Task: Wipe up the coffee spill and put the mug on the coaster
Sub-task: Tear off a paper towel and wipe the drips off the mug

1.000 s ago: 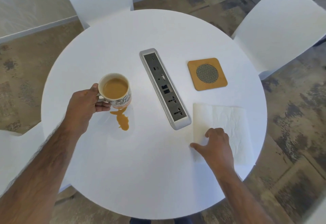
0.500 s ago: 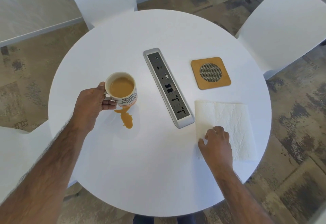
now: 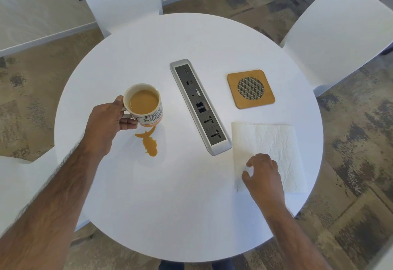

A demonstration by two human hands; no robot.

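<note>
Both hands are engaged: our left hand (image 3: 106, 125) is wrapped around the handle side of the mug (image 3: 144, 105), which is nearly full of milky coffee, while our right hand (image 3: 262, 174) rests with loosely curled fingers on the near corner of the paper towel (image 3: 276, 142) — whether it has pinched the sheet or only presses on it, we cannot tell from this angle. The coffee spill (image 3: 150, 142) lies on the white surface (image 3: 191, 206) just beneath and in front of the mug, on the left of the power strip (image 3: 201, 106); the coaster (image 3: 251, 89) sits well apart on the far right. We judge this the opening step — gathering the towel. Next we should carry it over the strip to the puddle, keeping the brimming mug level.
</note>
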